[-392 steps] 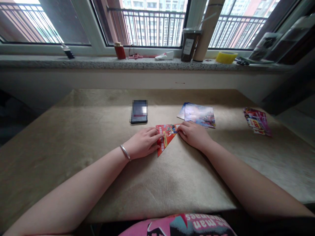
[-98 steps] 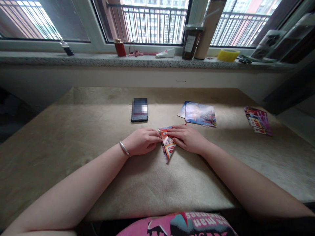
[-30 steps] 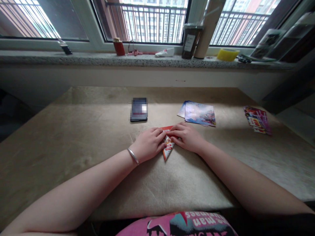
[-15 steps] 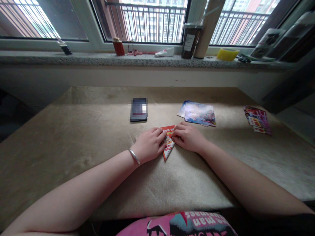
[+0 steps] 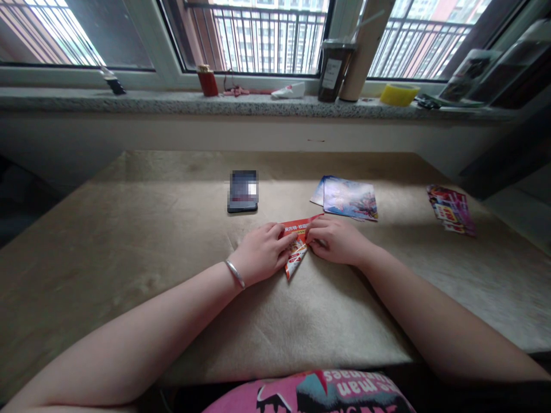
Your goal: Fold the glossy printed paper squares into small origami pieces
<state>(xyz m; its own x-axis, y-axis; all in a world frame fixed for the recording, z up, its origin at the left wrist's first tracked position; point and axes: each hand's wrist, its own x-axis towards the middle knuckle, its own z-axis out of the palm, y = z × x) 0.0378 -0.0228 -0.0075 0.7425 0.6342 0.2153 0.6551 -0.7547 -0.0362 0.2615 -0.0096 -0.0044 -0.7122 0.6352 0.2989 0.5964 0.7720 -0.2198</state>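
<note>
Paper (image 5: 295, 256), folded to a point, lies on the counter (image 5: 129, 241) between my two hands, right in front of me. I think it could slip on the soft top. The red flap might also pop back up if my fingers press too lightly. My left hand (image 5: 263, 253) is curled and holds its left side down. My right hand (image 5: 338, 241) is closed narrow and pinches the red top flap. A phone (image 5: 243, 191) and picture cards (image 5: 349, 199) lie farther back.

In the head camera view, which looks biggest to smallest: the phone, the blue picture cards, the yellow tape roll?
1. blue picture cards
2. phone
3. yellow tape roll, only slightly smaller-looking, and it sits farther away, so unsure.
</note>
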